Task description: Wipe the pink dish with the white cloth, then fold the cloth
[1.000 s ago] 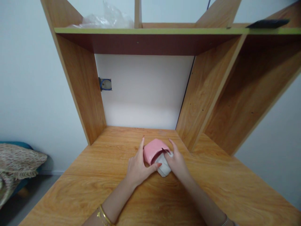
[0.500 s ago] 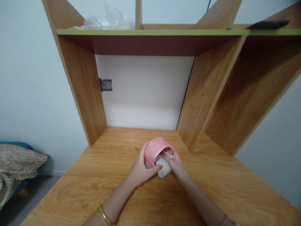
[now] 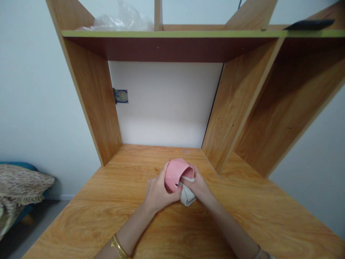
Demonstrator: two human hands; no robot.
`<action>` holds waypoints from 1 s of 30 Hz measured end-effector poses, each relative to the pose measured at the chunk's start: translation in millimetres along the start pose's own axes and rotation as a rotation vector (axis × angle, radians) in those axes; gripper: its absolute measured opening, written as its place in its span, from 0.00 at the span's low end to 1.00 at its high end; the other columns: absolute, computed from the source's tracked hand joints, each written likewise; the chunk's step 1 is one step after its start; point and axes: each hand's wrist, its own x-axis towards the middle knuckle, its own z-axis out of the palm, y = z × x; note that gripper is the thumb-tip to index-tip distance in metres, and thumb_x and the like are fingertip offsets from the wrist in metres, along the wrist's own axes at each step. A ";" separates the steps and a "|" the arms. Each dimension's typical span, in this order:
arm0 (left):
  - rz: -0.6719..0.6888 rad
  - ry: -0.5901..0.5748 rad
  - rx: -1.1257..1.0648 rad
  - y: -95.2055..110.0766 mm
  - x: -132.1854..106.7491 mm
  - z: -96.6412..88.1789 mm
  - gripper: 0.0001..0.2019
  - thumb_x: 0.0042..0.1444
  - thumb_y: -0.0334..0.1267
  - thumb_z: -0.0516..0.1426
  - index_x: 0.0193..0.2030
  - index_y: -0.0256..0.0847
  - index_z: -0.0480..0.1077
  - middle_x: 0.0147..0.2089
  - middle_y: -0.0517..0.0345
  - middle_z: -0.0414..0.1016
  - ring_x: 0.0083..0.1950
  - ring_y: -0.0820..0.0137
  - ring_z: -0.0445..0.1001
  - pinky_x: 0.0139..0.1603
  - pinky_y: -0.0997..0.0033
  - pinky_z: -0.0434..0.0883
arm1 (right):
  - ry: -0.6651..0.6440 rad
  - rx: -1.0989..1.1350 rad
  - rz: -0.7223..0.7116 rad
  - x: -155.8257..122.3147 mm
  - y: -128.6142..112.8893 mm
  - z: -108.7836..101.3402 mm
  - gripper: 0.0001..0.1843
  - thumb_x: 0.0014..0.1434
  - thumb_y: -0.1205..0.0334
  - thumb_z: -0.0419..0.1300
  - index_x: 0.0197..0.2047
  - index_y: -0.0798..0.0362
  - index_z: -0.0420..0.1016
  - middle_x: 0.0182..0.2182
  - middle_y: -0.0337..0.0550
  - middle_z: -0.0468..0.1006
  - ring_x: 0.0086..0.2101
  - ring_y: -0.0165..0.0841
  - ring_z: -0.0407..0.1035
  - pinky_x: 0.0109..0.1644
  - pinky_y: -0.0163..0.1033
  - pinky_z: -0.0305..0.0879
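Over the wooden desk (image 3: 113, 216), a pink faceted pot or cup (image 3: 175, 172) is held tilted, its opening facing right and toward me. My left hand (image 3: 160, 192) is wrapped round its left side, thumb near the rim. A small dark notch shows at the lower rim. My right hand (image 3: 198, 185) is closed on a greyish-white cloth (image 3: 188, 196), its thumb and part of the cloth reaching into the opening. The rest of the cloth hangs bunched below the rim. The right fingertips are hidden behind the pot's far side.
A shelf (image 3: 172, 34) with a pale green edge crosses above the desk, carrying a clear plastic bag (image 3: 121, 19) and a dark flat object (image 3: 309, 24). Wooden panels flank a white back board (image 3: 167, 104) with an open socket box (image 3: 122, 96). A patterned, fringed cloth (image 3: 23, 183) lies at left.
The right hand and cloth have shifted slightly within the pot's opening, and the left hand has turned a little. The pot has tipped slightly and moved a little left.
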 end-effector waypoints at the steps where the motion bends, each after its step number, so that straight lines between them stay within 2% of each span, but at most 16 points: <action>1: 0.003 0.009 0.026 0.1 -0.1 -0.1 0.39 0.44 0.51 0.56 0.62 0.37 0.50 0.40 0.52 0.75 0.35 0.61 0.75 0.38 0.63 0.70 | -0.018 -0.027 -0.013 -0.3 0.5 -0.6 0.33 0.35 0.58 0.64 0.47 0.54 0.61 0.41 0.48 0.73 0.42 0.39 0.68 0.45 0.43 0.64; 6: 0.022 0.028 0.096 0.5 -0.1 -0.6 0.38 0.44 0.52 0.55 0.61 0.37 0.51 0.36 0.53 0.76 0.32 0.62 0.75 0.38 0.64 0.70 | -0.029 -0.207 -0.029 -1.0 -2.4 -6.1 0.39 0.38 0.58 0.62 0.54 0.57 0.55 0.35 0.45 0.74 0.34 0.36 0.70 0.37 0.40 0.65; 8: 0.026 0.040 0.122 0.1 0.0 -0.8 0.38 0.44 0.52 0.54 0.60 0.36 0.53 0.34 0.53 0.76 0.32 0.61 0.75 0.37 0.63 0.70 | -0.023 -0.307 -0.028 -0.7 -6.8 -9.8 0.41 0.39 0.58 0.62 0.57 0.58 0.53 0.29 0.42 0.74 0.28 0.34 0.69 0.31 0.37 0.64; 11: 0.055 0.014 0.157 -1.2 -0.4 -0.2 0.36 0.43 0.53 0.53 0.58 0.34 0.57 0.32 0.51 0.76 0.32 0.59 0.75 0.36 0.62 0.70 | -0.037 -0.471 -0.042 -1.6 -16.2 -15.8 0.42 0.43 0.57 0.59 0.60 0.59 0.49 0.19 0.34 0.70 0.20 0.32 0.65 0.22 0.33 0.57; 14: 0.095 -0.004 0.170 -2.4 -1.5 0.8 0.35 0.43 0.53 0.53 0.57 0.34 0.59 0.31 0.51 0.76 0.31 0.60 0.75 0.35 0.62 0.70 | -0.072 -0.625 -0.088 -4.9 -25.9 -20.2 0.42 0.46 0.58 0.56 0.62 0.56 0.44 0.15 0.30 0.65 0.18 0.32 0.64 0.21 0.32 0.53; 19: 0.142 0.053 0.155 -3.0 -3.6 1.1 0.36 0.43 0.52 0.53 0.58 0.34 0.58 0.31 0.52 0.76 0.31 0.62 0.74 0.35 0.64 0.70 | -0.075 -0.753 -0.169 -9.8 -33.8 -22.0 0.40 0.49 0.57 0.54 0.63 0.50 0.42 0.15 0.30 0.62 0.19 0.33 0.65 0.22 0.31 0.50; 25: 0.137 0.094 0.163 -4.5 -3.9 4.1 0.35 0.42 0.49 0.54 0.57 0.34 0.59 0.33 0.51 0.76 0.31 0.61 0.74 0.36 0.63 0.71 | -0.051 -0.633 -0.145 -10.4 -20.6 -13.9 0.42 0.47 0.54 0.56 0.62 0.52 0.43 0.24 0.35 0.70 0.26 0.35 0.69 0.28 0.35 0.59; 30: 0.043 0.141 0.190 -5.6 -1.4 3.6 0.34 0.42 0.47 0.55 0.58 0.38 0.58 0.35 0.52 0.77 0.33 0.62 0.75 0.36 0.66 0.70 | -0.077 -0.258 -0.111 -11.4 -2.7 1.5 0.48 0.40 0.56 0.62 0.61 0.53 0.43 0.36 0.42 0.72 0.36 0.36 0.69 0.40 0.41 0.65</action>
